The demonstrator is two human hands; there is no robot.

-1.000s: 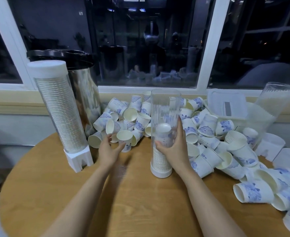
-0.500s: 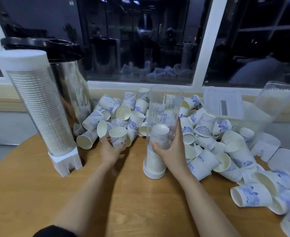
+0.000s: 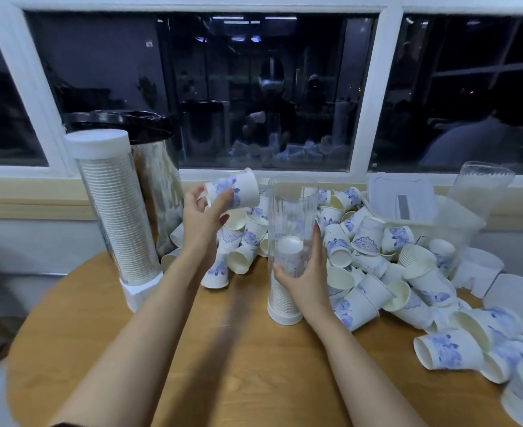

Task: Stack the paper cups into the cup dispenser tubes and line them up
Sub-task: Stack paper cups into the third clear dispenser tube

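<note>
A paper cup point(image 3: 238, 192) is held tilted in the left hand point(image 3: 203, 217), just beside the open top of a clear dispenser tube point(image 3: 292, 211), which is gripped at mid-height by the right hand point(image 3: 306, 272). A stack of cups point(image 3: 281, 297) is seen in the tube's lower part. A capped tube point(image 3: 117, 217), filled with cups, is stood upright at the left of the wooden table point(image 3: 223, 365). Loose cups point(image 3: 371, 260) are heaped behind and to the right.
</note>
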